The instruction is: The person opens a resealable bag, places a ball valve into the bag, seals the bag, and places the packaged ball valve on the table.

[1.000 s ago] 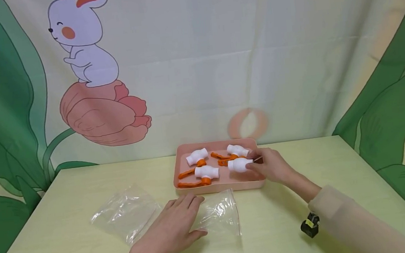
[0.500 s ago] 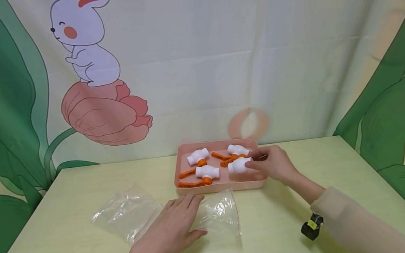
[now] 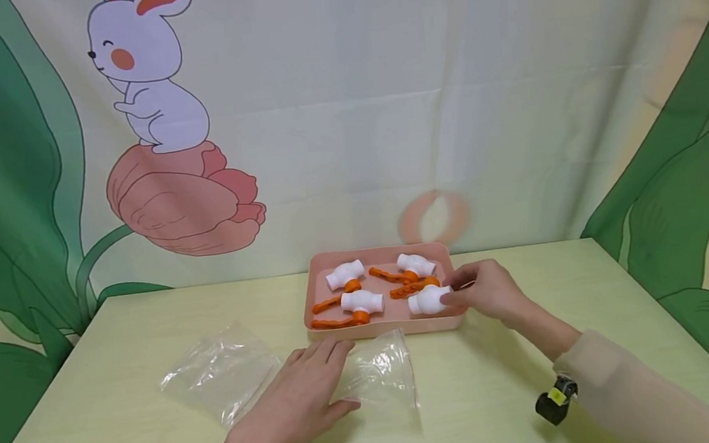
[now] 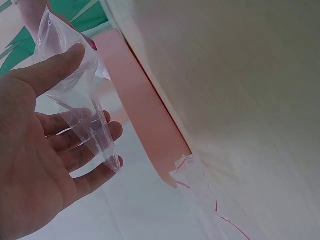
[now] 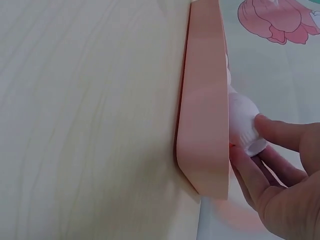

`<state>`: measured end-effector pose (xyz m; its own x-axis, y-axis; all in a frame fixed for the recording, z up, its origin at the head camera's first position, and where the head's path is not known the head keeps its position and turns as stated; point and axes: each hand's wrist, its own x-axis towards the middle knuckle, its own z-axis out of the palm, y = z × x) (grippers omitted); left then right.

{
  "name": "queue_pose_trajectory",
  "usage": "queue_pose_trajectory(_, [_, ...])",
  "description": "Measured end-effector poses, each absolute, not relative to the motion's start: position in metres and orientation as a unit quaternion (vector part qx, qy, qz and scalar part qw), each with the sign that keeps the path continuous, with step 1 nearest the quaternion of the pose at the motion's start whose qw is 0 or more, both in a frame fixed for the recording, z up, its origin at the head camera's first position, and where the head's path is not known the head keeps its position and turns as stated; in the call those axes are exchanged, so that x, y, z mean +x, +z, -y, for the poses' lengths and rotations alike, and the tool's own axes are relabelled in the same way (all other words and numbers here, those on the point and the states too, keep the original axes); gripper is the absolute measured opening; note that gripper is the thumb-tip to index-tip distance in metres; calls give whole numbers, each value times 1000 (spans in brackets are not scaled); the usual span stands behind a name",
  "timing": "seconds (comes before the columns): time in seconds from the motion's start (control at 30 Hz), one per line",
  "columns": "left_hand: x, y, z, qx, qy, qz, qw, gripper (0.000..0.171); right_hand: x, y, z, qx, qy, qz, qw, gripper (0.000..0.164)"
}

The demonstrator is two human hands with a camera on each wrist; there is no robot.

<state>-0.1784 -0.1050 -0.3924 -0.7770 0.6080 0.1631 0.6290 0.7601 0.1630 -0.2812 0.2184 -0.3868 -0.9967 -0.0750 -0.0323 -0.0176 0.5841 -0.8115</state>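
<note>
My right hand pinches a white ball valve with an orange lever at the right side of the pink tray. In the right wrist view, thumb and fingers hold the valve's white end, partly behind the tray wall. Several similar valves lie in the tray, among them a front-left valve and a back-right valve. My left hand holds a clear plastic zip bag in front of the tray. In the left wrist view, the bag lies between the thumb and spread fingers.
Another clear bag lies flat on the pale wooden table, left of my left hand. Behind the tray hangs a printed cloth with a rabbit and leaves. A black device hangs at my right wrist.
My right hand has lowered the valve and brought it slightly right and nearer the tray's front wall. Its orange lever now shows more. The left hand and bag have barely shifted.
</note>
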Motion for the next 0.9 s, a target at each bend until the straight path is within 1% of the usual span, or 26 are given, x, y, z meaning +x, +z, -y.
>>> queue_pose_trajectory(0.2, [-180, -393, 106, -329, -103, 937, 52, 71, -276, -385, -224, -29, -455, -890, 24, 32])
queue_pose_trajectory(0.47, [-182, -394, 106, -320, -105, 940, 43, 71, -269, -385, -231, -42, -491, -870, 18, 26])
queue_pose_trajectory(0.7, [-184, -395, 107, -316, -103, 942, 41, 67, -262, -383, -237, -43, -504, -862, 25, 27])
queue_pose_trajectory(0.77, [-185, -395, 108, -313, -104, 943, 42, 68, -259, -382, -238, -43, -507, -861, 25, 28])
queue_pose_trajectory(0.9, [-187, -396, 110, -307, -109, 944, 45, 75, -254, -380, -240, -53, -514, -855, 26, 30])
